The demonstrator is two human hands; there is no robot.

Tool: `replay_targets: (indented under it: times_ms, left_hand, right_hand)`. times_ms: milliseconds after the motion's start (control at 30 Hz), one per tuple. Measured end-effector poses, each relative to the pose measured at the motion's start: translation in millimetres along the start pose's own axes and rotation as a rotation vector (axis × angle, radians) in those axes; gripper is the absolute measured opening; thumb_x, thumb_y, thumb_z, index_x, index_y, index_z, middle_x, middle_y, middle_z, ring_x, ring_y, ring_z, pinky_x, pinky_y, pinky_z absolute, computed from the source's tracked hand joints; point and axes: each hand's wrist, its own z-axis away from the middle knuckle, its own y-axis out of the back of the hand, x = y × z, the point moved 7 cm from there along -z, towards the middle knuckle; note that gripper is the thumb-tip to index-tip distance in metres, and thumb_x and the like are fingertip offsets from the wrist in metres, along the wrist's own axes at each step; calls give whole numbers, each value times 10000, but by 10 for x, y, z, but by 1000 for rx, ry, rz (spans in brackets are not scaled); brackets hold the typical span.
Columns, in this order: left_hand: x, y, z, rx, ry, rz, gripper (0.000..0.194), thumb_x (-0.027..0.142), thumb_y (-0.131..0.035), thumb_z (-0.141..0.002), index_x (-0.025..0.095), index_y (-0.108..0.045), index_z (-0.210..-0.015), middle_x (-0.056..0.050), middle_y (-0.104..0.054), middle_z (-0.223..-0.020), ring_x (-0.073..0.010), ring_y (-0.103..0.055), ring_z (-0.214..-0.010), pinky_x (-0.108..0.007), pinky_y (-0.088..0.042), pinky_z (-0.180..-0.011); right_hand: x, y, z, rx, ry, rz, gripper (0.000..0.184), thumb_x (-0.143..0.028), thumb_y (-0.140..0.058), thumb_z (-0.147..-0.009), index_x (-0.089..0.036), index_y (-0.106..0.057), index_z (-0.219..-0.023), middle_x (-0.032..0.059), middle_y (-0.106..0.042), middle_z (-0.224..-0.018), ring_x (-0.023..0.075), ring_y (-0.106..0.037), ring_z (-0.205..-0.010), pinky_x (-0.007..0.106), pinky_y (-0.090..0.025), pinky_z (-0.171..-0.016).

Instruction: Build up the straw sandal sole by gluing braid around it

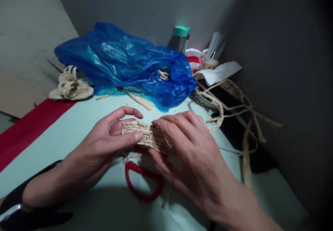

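Observation:
Both my hands hold a small woven straw piece point(145, 133) over the pale green table point(78, 126). My left hand point(109, 137) cups its left end, thumb and forefinger curled around it. My right hand point(187, 147) lies over its right side, fingers pressed on top and thumb underneath. Straw strands trail from the piece toward the right. Red-handled scissors point(143, 182) lie on the table just beneath my hands, partly hidden by them.
A crumpled blue plastic bag point(125, 64) fills the back of the table. Woven straw bundles point(70, 85) lie at the back left. A teal-capped bottle point(179, 38), a cup and white paper point(221, 72) stand at the back right. Loose straw strips point(247, 120) sprawl along the right, beside a grey wall.

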Motion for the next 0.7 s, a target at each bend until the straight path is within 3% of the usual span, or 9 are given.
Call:
replay_targets:
  times_ms: [267,467,700]
  left_hand:
    - [-22,32,3,0,-34,-113,317,268,-780,-845,342,-637,-1118,33,-735,-879,-154,-719,-772,-181,-583,-664]
    - [61,35,-4,73,-128,-234,186,232,-825,-784,316,-733,-923,64,-729,-833,-113,-709,-760,-101,-547,-652]
    - [36,61,-8,78,-128,-249,200,313,-832,-777,316,-745,-958,33,-727,-855,-148,-696,-771,-158,-559,-659]
  right_hand:
    - [-30,-55,-8,63,28,-19,195,-164,-566,-938,-90,-655,-1095,109,-651,-1046,248,-513,-949,431,-493,-858]
    - [-32,-53,-6,74,29,2,151,-158,-570,-932,-88,-682,-1005,95,-677,-985,248,-543,-916,441,-511,-805]
    - [-42,-49,-2,104,57,62,170,-116,-564,-932,-89,-698,-1032,90,-689,-999,247,-554,-924,412,-513,-768]
